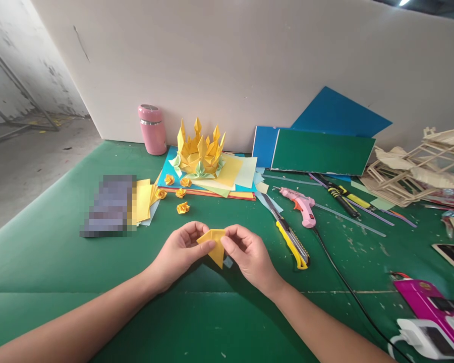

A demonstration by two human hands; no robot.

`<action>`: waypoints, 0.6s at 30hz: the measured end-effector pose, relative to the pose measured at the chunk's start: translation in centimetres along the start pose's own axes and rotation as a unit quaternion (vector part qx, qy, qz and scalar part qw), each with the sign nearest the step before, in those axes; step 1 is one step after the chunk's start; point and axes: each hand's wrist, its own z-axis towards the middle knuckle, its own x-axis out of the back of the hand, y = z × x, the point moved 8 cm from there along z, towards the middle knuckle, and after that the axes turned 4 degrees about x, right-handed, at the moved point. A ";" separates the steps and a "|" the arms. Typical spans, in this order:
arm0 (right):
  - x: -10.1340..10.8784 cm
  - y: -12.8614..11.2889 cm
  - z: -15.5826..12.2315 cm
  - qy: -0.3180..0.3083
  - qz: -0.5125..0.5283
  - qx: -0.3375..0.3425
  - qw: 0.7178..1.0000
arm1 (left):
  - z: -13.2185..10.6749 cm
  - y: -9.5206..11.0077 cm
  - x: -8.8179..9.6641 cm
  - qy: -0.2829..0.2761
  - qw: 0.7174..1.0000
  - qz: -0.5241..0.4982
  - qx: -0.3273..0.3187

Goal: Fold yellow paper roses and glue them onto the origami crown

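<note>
Between my two hands, just above the green table, is a small piece of folded yellow paper [216, 252] with a pointed lower end. My left hand [185, 247] pinches its left side between thumb and fingers. The right side is pinched by my right hand [249, 252], its thumb on the front face. Beyond the hands lie several small folded yellow paper roses [182, 207]. Behind them stands a yellow origami lotus [200, 151] with pale green leaves, resting on stacked coloured paper [245, 174].
A pink hot glue gun [300, 204] and a yellow utility knife [287, 237] lie to the right, a black cord trailing forward. Further right are a wooden stick model [404, 176] and a magenta power strip [419, 297]. A pink flask [152, 131] stands at the back left.
</note>
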 end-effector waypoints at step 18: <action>0.5 -0.8 -0.3 0.037 -0.076 0.088 0.993 | 0.0 -0.1 1.7 0.077 0.996 -0.040 -0.002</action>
